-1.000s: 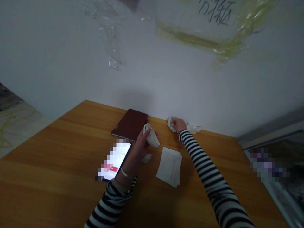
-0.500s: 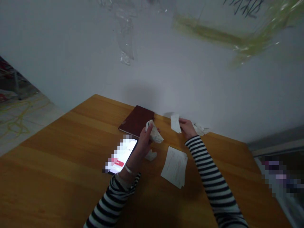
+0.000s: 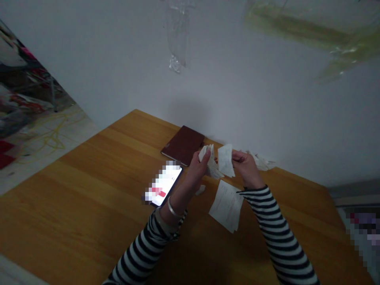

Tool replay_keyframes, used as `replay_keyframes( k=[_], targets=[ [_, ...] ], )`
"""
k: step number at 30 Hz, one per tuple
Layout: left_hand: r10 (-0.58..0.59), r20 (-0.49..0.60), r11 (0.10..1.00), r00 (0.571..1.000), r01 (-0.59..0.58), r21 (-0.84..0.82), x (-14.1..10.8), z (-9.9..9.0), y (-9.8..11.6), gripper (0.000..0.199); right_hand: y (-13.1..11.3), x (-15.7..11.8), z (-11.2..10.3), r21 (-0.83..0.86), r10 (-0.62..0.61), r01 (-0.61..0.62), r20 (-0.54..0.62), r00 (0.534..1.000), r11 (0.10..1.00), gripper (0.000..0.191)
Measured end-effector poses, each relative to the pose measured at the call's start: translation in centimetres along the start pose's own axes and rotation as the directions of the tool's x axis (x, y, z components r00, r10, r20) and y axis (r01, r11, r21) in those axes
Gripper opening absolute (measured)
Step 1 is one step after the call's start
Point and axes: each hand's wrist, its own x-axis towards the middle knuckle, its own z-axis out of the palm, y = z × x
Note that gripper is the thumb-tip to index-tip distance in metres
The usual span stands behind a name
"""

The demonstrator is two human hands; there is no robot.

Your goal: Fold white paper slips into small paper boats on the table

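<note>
My left hand is closed around a thick wad of paper slips, its thumb pressed on top. Close beside it, my right hand pinches a single white paper slip that hangs upright between the two hands. Printed sheets lie in a slightly fanned stack on the table below. A small scrap of white paper shows partly behind my left wrist. More crumpled papers rest against the wall, partly hidden by my right hand.
A dark red notebook lies near the wall. Left of my left forearm is a phone with a lit screen. The wooden table meets a white wall carrying bits of tape. Cluttered things stand on the floor at far left.
My right hand has brought its slip closer to the wad in my left hand. The head view has shifted, so the table and its things sit further right in the picture.
</note>
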Motion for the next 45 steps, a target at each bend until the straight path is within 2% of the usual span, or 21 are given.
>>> replay_keyframes(
  k=[3,6,12,17,22,25,27,29,31,33,35,36,37,38,39,42,45],
  targets=[
    [0.081,-0.066,0.986,0.994,-0.070,0.152,-0.5,0.0,0.5,0.048,-1.0,-0.6,0.4,-0.116,-0.033,0.030,-0.020,0.999,0.993,0.017],
    [0.139,-0.065,0.963,0.988,-0.120,0.241,-0.7,0.0,0.7,0.046,-1.9,-1.0,0.8,-0.180,-0.040,0.036,-0.018,0.999,0.983,0.017],
    [0.177,-0.083,0.948,0.981,-0.147,0.284,-1.0,0.2,0.9,0.050,-2.7,-1.2,1.1,-0.222,-0.018,0.006,-0.054,0.998,0.975,0.016],
    [0.230,-0.060,0.927,0.971,-0.200,0.318,-1.6,0.5,1.1,0.047,-3.2,-1.4,1.6,-0.287,-0.020,0.023,0.013,1.000,0.958,0.014],
    [0.269,-0.017,0.901,0.963,-0.245,0.358,-2.2,0.8,0.8,0.042,-3.2,-1.3,3.2,-0.487,-0.116,0.155,0.110,0.987,0.859,0.014],
    [0.291,-0.014,0.882,0.957,-0.263,0.392,-2.3,0.8,0.6,0.036,-2.7,-1.2,4.1,-0.612,-0.176,0.204,0.106,0.979,0.764,0.016],
    [0.276,-0.015,0.883,0.961,-0.248,0.399,-2.2,0.8,0.6,0.034,-2.3,-1.3,4.5,-0.641,-0.183,0.198,0.091,0.979,0.742,0.016],
    [0.218,-0.009,0.904,0.976,-0.199,0.378,-2.2,0.7,0.7,0.037,-2.1,-1.7,4.5,-0.632,-0.166,0.171,0.068,0.984,0.756,0.013],
    [0.137,0.029,0.936,0.990,-0.139,0.323,-2.2,0.6,0.9,0.043,-2.1,-2.5,3.9,-0.554,-0.113,0.152,0.105,0.988,0.818,0.011],
    [0.095,0.082,0.960,0.992,-0.113,0.254,-2.0,0.3,1.1,0.044,-2.1,-3.2,2.5,-0.381,-0.039,0.124,0.222,0.974,0.916,0.012],
    [0.060,0.079,0.981,0.995,-0.074,0.182,-1.6,0.0,1.3,0.046,-1.9,-3.7,0.2,-0.212,-0.008,0.067,0.269,0.963,0.975,0.028],
    [0.033,0.069,0.990,0.997,-0.042,0.134,-1.3,-0.2,1.4,0.049,-1.8,-3.7,-1.2,-0.204,-0.019,0.052,0.164,0.986,0.977,0.034],
    [0.017,0.042,0.996,0.999,-0.020,0.090,-1.0,-0.3,1.5,0.053,-1.5,-3.6,-2.7,-0.270,-0.041,0.039,-0.001,0.999,0.962,0.037],
    [0.008,-0.008,0.997,1.000,-0.007,0.074,-0.7,-0.5,1.6,0.055,-1.1,-3.3,-4.3,-0.425,-0.075,-0.009,-0.179,0.981,0.905,0.038],
    [0.001,-0.045,0.998,0.999,0.002,0.067,-0.5,-0.6,1.6,0.057,-0.6,-2.9,-5.8,-0.616,-0.098,-0.123,-0.313,0.945,0.778,0.040],
    [0.027,-0.083,0.996,0.996,-0.020,0.087,-0.3,-0.8,1.4,0.057,1.3,-1.3,-8.6,-0.743,-0.072,-0.272,-0.394,0.916,0.612,0.026],
    [0.069,-0.063,0.986,0.996,-0.059,0.155,-0.5,-0.6,0.6,0.058,3.2,0.3,-8.5,-0.809,-0.029,-0.372,-0.431,0.902,0.455,0.017]
  ],
)
